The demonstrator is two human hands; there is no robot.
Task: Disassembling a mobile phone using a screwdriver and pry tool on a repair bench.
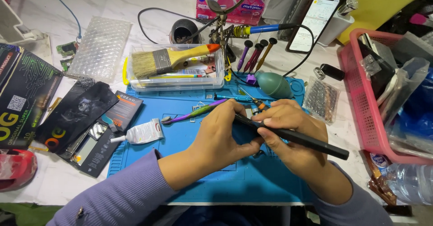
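over a blue silicone work mat (189, 163) on a cluttered white marble-look table (112, 5), the right hand (288, 131) pinches a long black pen-shaped tool (311, 142); the left hand (225, 136), fingers curled, braces its tip. a pink plastic basket (361, 100) stands right.

hidden: black tool (311, 142) tip, behind left hand (221, 136) | cut off: water bottle (412, 183), right edge

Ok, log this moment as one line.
left hand: on black tool | right hand: grips black tool | under: blue mat | near: purple tool
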